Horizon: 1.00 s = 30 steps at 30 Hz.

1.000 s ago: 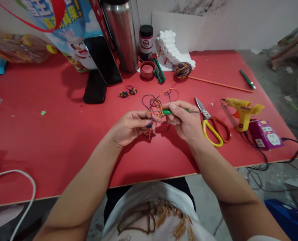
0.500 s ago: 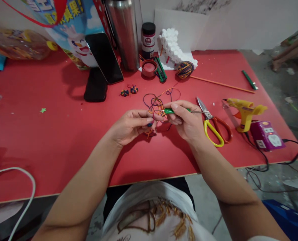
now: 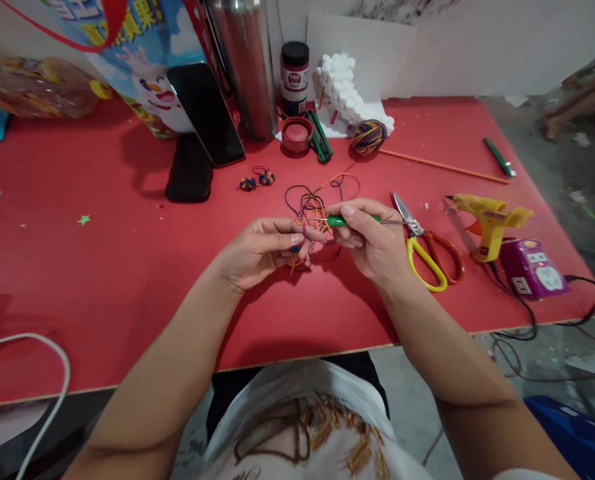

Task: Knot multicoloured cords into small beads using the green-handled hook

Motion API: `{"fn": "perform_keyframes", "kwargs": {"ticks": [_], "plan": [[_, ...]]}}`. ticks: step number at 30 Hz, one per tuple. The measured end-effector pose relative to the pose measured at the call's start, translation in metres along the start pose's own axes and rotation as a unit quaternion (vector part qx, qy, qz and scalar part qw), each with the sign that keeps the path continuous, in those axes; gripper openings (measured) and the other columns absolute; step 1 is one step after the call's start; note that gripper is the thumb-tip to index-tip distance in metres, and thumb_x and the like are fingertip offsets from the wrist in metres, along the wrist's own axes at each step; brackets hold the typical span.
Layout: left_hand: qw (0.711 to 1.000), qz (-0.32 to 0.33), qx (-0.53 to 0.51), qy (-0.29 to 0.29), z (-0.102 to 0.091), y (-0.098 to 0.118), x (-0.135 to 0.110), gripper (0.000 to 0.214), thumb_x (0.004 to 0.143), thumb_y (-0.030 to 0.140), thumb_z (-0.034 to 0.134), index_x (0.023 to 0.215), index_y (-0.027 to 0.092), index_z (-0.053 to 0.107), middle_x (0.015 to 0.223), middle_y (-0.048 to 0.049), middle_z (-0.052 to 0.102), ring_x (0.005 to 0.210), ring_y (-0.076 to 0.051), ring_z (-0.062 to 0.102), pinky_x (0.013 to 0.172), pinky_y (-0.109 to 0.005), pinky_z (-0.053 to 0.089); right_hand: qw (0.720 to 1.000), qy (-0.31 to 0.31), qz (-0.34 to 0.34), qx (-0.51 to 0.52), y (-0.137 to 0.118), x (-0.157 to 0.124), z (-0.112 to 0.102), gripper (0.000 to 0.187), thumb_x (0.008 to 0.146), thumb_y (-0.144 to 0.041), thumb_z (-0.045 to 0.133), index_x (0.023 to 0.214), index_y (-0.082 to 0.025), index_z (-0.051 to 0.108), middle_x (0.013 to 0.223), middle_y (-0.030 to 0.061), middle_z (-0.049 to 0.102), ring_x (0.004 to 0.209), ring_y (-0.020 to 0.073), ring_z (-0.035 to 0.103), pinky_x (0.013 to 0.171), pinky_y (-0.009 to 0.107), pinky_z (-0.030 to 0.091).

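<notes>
My left hand (image 3: 265, 250) pinches a small knot of multicoloured cord (image 3: 311, 208) between thumb and fingers, just above the red table (image 3: 102, 267). Loose loops of the same cord trail away toward the back of the table. My right hand (image 3: 372, 240) is closed round a green-handled hook tool (image 3: 336, 221), whose thin metal tip points left into the cord at my left fingertips. The two hands almost touch.
Yellow-and-red scissors (image 3: 425, 250), a yellow glue gun (image 3: 487, 220) and a purple power strip (image 3: 532, 270) lie right of my hands. A cord ball (image 3: 367, 137), white foam piece (image 3: 347, 97), steel flask (image 3: 247, 67), phone (image 3: 205, 113) and two small knotted balls (image 3: 256, 181) sit behind.
Hardly anything differs. Both hands keep their hold on the cord and the tool, with only a slight shift of the camera view.
</notes>
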State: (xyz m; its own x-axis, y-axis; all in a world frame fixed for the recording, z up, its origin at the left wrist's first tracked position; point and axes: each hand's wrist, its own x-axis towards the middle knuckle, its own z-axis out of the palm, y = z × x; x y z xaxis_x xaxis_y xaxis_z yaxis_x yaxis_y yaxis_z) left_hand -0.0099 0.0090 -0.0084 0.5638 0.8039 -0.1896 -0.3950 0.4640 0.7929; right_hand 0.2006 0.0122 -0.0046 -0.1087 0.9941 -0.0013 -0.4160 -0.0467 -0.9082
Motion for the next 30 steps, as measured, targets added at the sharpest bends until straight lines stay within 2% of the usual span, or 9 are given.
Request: {"fn": "perform_keyframes", "kwargs": {"ticks": [8,14,21,30], "plan": [[1.0,-0.001,0.004,0.005,0.001,0.0,0.001,0.021,0.087,0.021,0.086,0.104,0.01,0.09,0.078,-0.0061,0.076,0.068,-0.01,0.073,0.072,-0.018,0.063,1.0,-0.012,-0.005,0.023,0.0,0.0,0.001,0.013,0.083,-0.03,0.087,0.084,-0.017,0.088,0.055,-0.0014,0.062,0.048,0.0039,0.038,0.049,0.023,0.02],[1.0,-0.004,0.014,0.014,0.001,0.001,-0.001,0.023,0.086,0.025,0.088,0.103,0.01,0.091,0.075,-0.0057,0.073,0.068,-0.01,0.071,0.07,-0.017,0.059,1.0,-0.004,-0.003,0.008,0.0,0.0,0.001,0.015,0.081,-0.034,0.088,0.083,-0.019,0.088,0.053,-0.0026,0.059,0.048,0.0048,0.036,0.049,0.025,0.021],[1.0,-0.004,0.006,0.019,0.001,-0.001,0.0,0.021,0.085,0.022,0.087,0.103,0.012,0.091,0.08,-0.0073,0.077,0.069,-0.012,0.072,0.072,-0.022,0.062,1.0,-0.004,0.004,0.0,0.0,-0.001,0.001,0.017,0.082,-0.037,0.088,0.085,-0.02,0.088,0.054,-0.0029,0.059,0.048,0.0057,0.031,0.049,0.026,0.022],[0.998,-0.022,-0.015,0.051,-0.001,-0.001,0.004,0.031,0.075,0.022,0.09,0.103,0.008,0.09,0.071,-0.0069,0.07,0.063,-0.011,0.062,0.063,-0.02,0.056,1.0,-0.004,0.011,-0.003,0.012,0.0,-0.001,0.017,0.085,-0.036,0.087,0.089,-0.02,0.089,0.055,-0.0024,0.059,0.051,0.007,0.039,0.051,0.025,0.027]]}}
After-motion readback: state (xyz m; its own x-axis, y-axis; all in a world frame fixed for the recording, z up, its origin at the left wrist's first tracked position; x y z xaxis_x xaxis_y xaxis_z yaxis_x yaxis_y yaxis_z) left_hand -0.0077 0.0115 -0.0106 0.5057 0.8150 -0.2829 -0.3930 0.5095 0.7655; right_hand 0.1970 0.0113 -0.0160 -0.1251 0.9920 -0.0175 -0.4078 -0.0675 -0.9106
